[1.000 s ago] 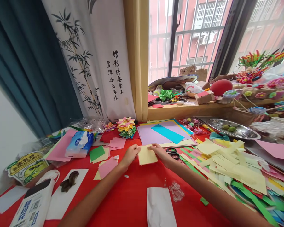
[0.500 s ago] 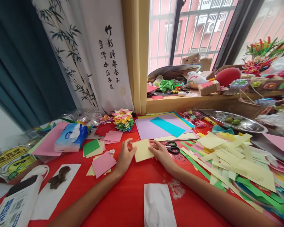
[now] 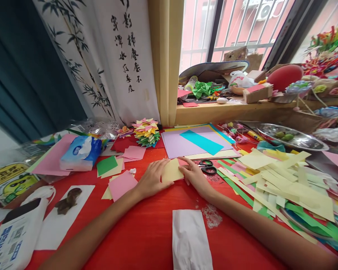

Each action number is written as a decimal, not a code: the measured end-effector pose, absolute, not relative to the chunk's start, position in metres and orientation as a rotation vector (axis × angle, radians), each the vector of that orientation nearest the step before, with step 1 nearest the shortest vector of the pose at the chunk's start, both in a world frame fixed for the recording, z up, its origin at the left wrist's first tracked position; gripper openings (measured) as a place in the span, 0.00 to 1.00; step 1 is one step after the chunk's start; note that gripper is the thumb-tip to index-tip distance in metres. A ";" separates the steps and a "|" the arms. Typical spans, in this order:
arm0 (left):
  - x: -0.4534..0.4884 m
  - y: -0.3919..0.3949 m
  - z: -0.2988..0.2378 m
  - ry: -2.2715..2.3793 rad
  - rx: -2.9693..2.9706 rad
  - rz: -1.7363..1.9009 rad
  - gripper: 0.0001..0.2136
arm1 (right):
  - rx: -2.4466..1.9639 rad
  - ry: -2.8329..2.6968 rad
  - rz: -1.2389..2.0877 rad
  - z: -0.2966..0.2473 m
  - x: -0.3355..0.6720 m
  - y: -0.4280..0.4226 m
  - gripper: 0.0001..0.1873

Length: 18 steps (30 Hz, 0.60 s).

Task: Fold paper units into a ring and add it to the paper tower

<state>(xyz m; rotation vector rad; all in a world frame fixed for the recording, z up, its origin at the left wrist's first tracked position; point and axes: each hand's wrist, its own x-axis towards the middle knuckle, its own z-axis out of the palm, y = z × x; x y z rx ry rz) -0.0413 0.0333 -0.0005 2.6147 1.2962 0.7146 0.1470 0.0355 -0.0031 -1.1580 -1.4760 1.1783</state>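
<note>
A pale yellow square of paper (image 3: 171, 170) is between my two hands, low over the red table. My left hand (image 3: 153, 175) holds its left side, with the fingers along the top left and the thumb stretched along the bottom edge. At the right edge, my right hand (image 3: 193, 173) grips the paper between thumb and fingers. A bit of pink shows behind the paper beside the right fingers; whether it is a second sheet I cannot tell. Black-handled scissors (image 3: 208, 167) lie just past my right hand. Pink paper squares (image 3: 123, 184) lie left of my left hand.
Cut paper strips (image 3: 281, 183) heap up at the right, near a metal dish (image 3: 292, 137). Behind my hands are large paper sheets (image 3: 171, 144) and a folded-paper ornament (image 3: 146, 132). A tissue pack (image 3: 80, 153) stands left. A folded white paper (image 3: 191, 238) lies in front.
The yellow paper has come down closer to the table. My left hand has shifted from pinching its corner to lying along its side with fingers stretched. The view has tilted down slightly.
</note>
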 end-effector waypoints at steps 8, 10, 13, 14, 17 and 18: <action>-0.044 0.040 -0.004 1.325 2.432 0.739 0.33 | -1.223 -1.538 1.159 0.000 0.147 0.032 0.23; -0.044 0.040 -0.004 1.324 2.399 0.737 0.32 | -1.219 -1.538 1.160 -0.001 0.147 0.033 0.23; -0.044 0.040 -0.002 1.330 2.345 0.732 0.30 | -1.205 -1.542 1.157 -0.003 0.147 0.034 0.23; -0.043 0.040 -0.001 1.331 2.328 0.739 0.29 | -1.201 -1.545 1.158 -0.003 0.146 0.034 0.23; -0.043 0.038 0.001 1.309 2.302 0.796 0.22 | -1.190 -1.545 1.163 -0.005 0.146 0.036 0.23; -0.042 0.038 0.002 1.298 2.302 0.817 0.18 | -1.186 -1.543 1.163 -0.006 0.146 0.036 0.23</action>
